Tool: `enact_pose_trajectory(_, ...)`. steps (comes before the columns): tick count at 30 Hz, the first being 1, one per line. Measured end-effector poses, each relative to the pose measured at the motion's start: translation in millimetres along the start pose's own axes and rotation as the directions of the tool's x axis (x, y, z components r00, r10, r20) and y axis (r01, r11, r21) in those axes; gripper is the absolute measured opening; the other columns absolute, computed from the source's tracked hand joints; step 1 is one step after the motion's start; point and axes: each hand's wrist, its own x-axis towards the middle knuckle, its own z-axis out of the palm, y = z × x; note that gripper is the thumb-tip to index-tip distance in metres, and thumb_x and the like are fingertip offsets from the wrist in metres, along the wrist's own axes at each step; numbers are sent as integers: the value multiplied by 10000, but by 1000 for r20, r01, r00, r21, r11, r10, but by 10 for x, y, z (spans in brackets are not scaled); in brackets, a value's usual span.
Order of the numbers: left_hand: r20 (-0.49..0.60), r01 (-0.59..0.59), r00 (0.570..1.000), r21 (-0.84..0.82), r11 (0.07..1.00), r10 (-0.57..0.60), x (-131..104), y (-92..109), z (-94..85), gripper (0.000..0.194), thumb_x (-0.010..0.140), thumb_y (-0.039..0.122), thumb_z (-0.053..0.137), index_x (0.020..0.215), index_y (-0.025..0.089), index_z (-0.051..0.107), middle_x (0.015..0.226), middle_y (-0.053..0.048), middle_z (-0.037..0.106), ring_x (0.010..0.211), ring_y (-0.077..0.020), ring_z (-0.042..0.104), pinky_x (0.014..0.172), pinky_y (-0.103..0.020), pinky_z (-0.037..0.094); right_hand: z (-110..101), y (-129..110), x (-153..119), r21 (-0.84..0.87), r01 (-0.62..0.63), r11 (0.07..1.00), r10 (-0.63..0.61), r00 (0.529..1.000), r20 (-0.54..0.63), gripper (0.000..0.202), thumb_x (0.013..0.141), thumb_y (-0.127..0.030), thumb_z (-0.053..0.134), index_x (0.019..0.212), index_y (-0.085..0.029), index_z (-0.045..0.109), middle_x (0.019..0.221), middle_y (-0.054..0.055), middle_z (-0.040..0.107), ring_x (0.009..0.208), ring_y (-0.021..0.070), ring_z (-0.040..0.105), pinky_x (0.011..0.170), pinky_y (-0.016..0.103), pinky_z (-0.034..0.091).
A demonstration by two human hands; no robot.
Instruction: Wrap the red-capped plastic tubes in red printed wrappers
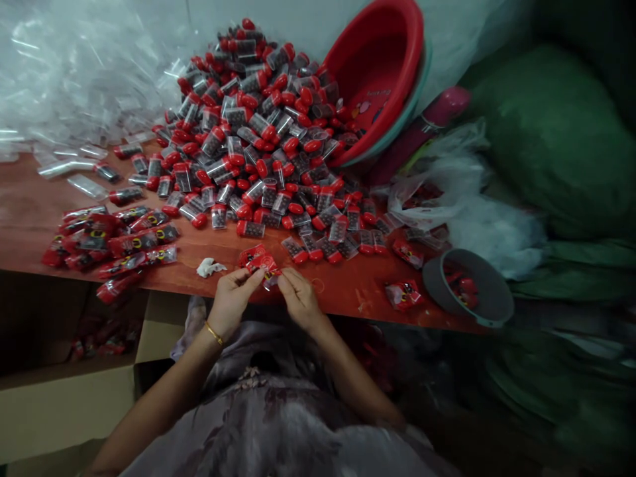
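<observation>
Between both hands, just above the front edge of the red table (348, 288), is a small red printed plastic packet (259, 257). My left hand (232, 298) pinches its left side, thumb on top. On its lower right, the fingers of my right hand (301, 299) are closed at the packet's edge. What lies inside the packet I cannot make out. Straight ahead rises a big heap of small clear tubes with red caps and dark contents (258, 139). A crumpled white scrap (210, 267) lies left of my left hand.
Filled red packets (94, 242) are piled at the left, above an open cardboard box (64, 411) with more packets. Empty clear tubes (89, 73) fill the back left. A red basin (415, 40) leans behind the heap. A grey bowl (497, 298) sits at the right edge.
</observation>
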Motion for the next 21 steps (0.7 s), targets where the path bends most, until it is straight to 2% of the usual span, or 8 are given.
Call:
enact_pose_trajectory(2, -74, 32, 997, -32, 999, -34, 28, 54, -24, 350, 468, 414, 842, 560, 132, 657, 540, 23, 615, 514, -73, 511, 566, -204, 442, -192, 118, 184, -219, 153, 964, -132, 986, 105, 299, 912, -184, 373, 1060, -165, 632, 1048, 94, 653, 982, 201, 545, 888, 348, 404)
enact_pose_trajectory(5, -129, 108, 984, -122, 987, -124, 43, 117, -38, 414, 382, 422, 865, 539, 134, 613, 534, 27, 602, 491, -75, 515, 556, -221, 464, -458, 328, 450, -540, 228, 810, -64, 950, 306, 432, 832, -50, 425, 1203, -196, 592, 1299, 100, 555, 1168, 248, 437, 945, 408, 327)
enact_pose_trajectory(7, -129, 148, 977, -162, 976, -170, 37, 133, -42, 441, 369, 422, 869, 586, 132, 617, 583, 15, 629, 511, -86, 545, 569, -233, 483, -568, 423, 529, -594, 299, 747, -35, 910, 413, 443, 815, -43, 456, 1201, -209, 597, 1275, 91, 573, 1166, 255, 427, 929, 411, 313)
enact_pose_trajectory(9, -114, 170, 975, -172, 970, -191, 25, 132, -48, 452, 386, 427, 866, 616, 130, 615, 597, 11, 631, 523, -90, 558, 575, -234, 489, -622, 457, 496, -598, 338, 727, -41, 890, 454, 393, 829, -73, 473, 1171, -205, 613, 1212, 87, 610, 1115, 249, 455, 918, 409, 307)
enact_pose_trajectory(12, -90, 181, 976, -161, 970, -197, 15, 114, -58, 455, 402, 439, 859, 612, 128, 601, 567, 22, 600, 526, -86, 552, 574, -226, 489, -660, 440, 305, -592, 302, 747, -50, 914, 403, 317, 859, -117, 465, 1110, -194, 643, 1120, 86, 654, 1017, 230, 510, 903, 405, 315)
enact_pose_trajectory(17, -89, 71, 993, -28, 997, -73, -6, 46, -58, 425, 471, 476, 823, 625, 122, 644, 590, 16, 603, 538, -84, 523, 572, -223, 468, -706, 367, 39, -563, 28, 826, 51, 991, 125, 272, 871, -174, 463, 1059, -179, 659, 1080, 102, 685, 974, 233, 581, 878, 394, 398)
enact_pose_trajectory(19, -19, -17, 1000, 99, 995, 19, -30, 9, -54, 371, 556, 475, 782, 618, 131, 659, 587, 14, 604, 555, -95, 514, 573, -222, 445, -691, 287, 22, -429, -57, 902, 77, 997, 29, 263, 894, -241, 458, 1063, -187, 652, 1064, 98, 688, 977, 221, 600, 876, 372, 437)
enact_pose_trajectory(21, 98, -87, 993, 233, 969, 65, -64, -18, -53, 326, 628, 457, 738, 608, 140, 664, 569, 15, 592, 554, -103, 497, 556, -221, 415, -650, 160, 45, -226, -68, 972, 73, 997, 17, 299, 916, -312, 441, 1127, -197, 618, 1092, 88, 670, 966, 192, 611, 857, 339, 468)
